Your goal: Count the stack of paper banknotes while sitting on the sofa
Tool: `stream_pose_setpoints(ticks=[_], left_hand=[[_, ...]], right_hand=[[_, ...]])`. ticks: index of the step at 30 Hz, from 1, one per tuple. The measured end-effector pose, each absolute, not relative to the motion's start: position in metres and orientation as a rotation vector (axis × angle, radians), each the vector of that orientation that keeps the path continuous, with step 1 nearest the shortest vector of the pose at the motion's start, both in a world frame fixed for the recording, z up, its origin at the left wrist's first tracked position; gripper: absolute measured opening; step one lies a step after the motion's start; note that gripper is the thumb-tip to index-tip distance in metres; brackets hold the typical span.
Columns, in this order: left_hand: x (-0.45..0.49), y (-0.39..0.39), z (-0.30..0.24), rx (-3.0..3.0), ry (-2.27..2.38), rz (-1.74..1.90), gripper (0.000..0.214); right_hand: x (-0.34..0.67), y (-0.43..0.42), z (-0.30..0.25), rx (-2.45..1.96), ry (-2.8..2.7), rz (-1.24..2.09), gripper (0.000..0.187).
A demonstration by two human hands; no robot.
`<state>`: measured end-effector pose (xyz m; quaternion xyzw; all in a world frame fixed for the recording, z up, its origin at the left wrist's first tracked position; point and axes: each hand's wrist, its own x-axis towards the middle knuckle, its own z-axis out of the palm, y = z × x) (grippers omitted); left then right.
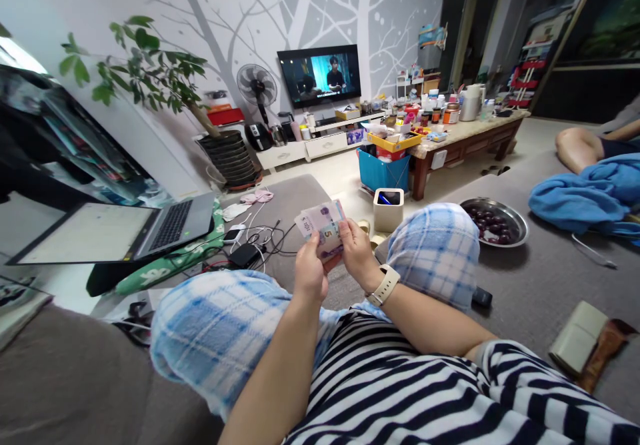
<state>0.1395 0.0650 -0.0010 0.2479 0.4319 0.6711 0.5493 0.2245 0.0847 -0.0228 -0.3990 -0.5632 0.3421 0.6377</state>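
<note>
A fanned stack of banknotes [321,224] is held up between my raised knees in blue checked trousers. My left hand [309,274] grips the lower left part of the notes, fingers closed around them. My right hand [356,250], with a pale watch on the wrist, pinches the right edge of the same notes. The top note shows a 5.
An open laptop [125,230] rests on a green cushion at left, with cables and a charger [245,253] beside it. A metal bowl of dark fruit [496,222] and a blue blanket [590,195] lie at right. A wallet [580,337] sits near my right elbow. Another person's leg [580,146] shows far right.
</note>
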Motion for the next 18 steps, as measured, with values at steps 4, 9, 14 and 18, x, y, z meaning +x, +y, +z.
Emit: stream_pose_setpoints(ticks=[4,9,14,18], left_hand=[[0.139,0.065,-0.002,0.635,1.04,1.613,0.022],[0.142,0.065,-0.006,0.7,1.092,1.573,0.025],[0.143,0.065,-0.008,0.764,1.087,1.492,0.027],[0.137,0.06,0.001,0.758,0.877,1.426,0.025]], right_hand=[[0.226,0.087,-0.02,-0.867,-1.276,0.809,0.034],[0.23,0.098,-0.022,-0.781,-1.118,0.953,0.035],[0.234,0.097,-0.018,-0.784,-1.075,0.958,0.032],[0.236,0.092,-0.013,-0.764,-1.062,0.916,0.03]])
